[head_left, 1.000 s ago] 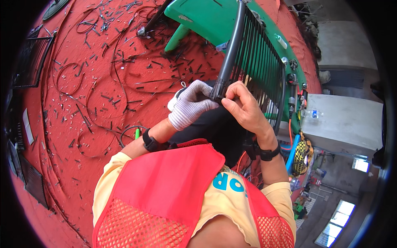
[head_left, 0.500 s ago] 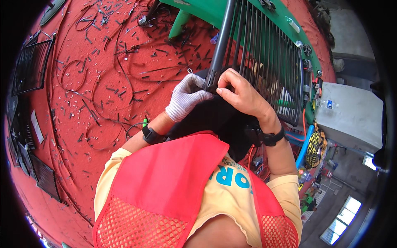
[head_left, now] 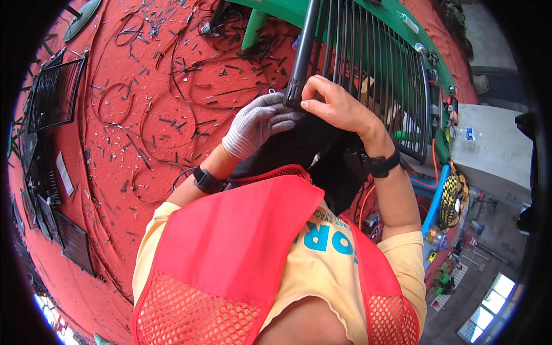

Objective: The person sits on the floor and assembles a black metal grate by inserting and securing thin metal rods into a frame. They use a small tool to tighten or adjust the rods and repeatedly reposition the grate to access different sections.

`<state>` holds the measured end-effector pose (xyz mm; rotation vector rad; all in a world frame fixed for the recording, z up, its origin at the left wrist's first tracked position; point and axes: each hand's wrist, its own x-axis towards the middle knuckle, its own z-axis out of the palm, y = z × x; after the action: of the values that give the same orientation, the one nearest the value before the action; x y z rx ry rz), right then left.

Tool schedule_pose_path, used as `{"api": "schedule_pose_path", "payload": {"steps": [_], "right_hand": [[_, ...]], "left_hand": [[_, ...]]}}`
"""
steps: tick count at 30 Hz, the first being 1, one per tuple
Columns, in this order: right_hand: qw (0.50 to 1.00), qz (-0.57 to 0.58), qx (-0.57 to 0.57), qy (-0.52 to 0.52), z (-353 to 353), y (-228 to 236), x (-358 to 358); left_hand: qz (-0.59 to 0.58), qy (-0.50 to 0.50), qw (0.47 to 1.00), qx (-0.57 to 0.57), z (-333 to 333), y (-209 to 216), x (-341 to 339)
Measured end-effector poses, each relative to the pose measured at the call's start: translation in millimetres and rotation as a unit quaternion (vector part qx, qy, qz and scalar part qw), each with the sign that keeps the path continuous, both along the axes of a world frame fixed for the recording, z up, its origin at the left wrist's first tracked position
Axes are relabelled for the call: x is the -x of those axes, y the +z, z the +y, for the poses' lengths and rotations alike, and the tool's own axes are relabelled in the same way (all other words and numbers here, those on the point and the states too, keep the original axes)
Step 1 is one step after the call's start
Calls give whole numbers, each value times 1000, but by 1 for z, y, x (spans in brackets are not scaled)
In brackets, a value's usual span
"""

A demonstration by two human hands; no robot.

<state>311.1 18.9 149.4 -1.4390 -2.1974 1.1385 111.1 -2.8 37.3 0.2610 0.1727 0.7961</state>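
A black slatted frame (head_left: 376, 57), its many parallel strips joined to a thick black tube (head_left: 306, 46), leans on a green bench. My left hand (head_left: 257, 126), in a pale knitted glove, lies against the tube's near end with its fingers stretched out. They point right and do not wrap the tube. On the other side my bare right hand (head_left: 340, 108) has thumb and forefinger pinched together close to the same end. Whatever that pinch may hold is too small or hidden to name.
The green bench (head_left: 276, 8) carries clamps and a clear bottle (head_left: 464, 134) stands on a grey surface to the right. Black strips and offcuts litter the red floor covering (head_left: 132, 172). More black slatted panels (head_left: 57, 95) lie at far left. A blue hose (head_left: 438, 201) hangs at right.
The left fingers have loosened from the tube's end and straightened out. My right hand stays pinched beside it. The whole view has shifted slightly.
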Motion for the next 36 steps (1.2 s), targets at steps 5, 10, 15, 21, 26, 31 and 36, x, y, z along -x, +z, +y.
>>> {"api": "schedule_pose_path", "payload": {"steps": [5, 10, 15, 21, 26, 31, 36], "right_hand": [[1000, 13, -9, 11, 1, -2, -2], [1000, 12, -9, 14, 3, -4, -1], [1000, 13, 15, -6, 1, -3, 0], [1000, 23, -4, -13, -1, -4, 1], [1000, 19, -19, -9, 0, -5, 1], [1000, 22, 5, -10, 1, -4, 0], [1000, 18, -5, -11, 1, -4, 1]], "left_hand": [[3, -10, 1000, -2, -1, 0, 0], [2, -14, 1000, -6, -4, 2, 0], [6, -10, 1000, -8, -6, 6, 1], [36, -3, 999, -3, -5, 9, 1], [38, 1, 999, -14, -5, 7, 2], [22, -23, 999, -11, -6, 3, 0], [21, -43, 999, -6, -6, -1, -1]]}}
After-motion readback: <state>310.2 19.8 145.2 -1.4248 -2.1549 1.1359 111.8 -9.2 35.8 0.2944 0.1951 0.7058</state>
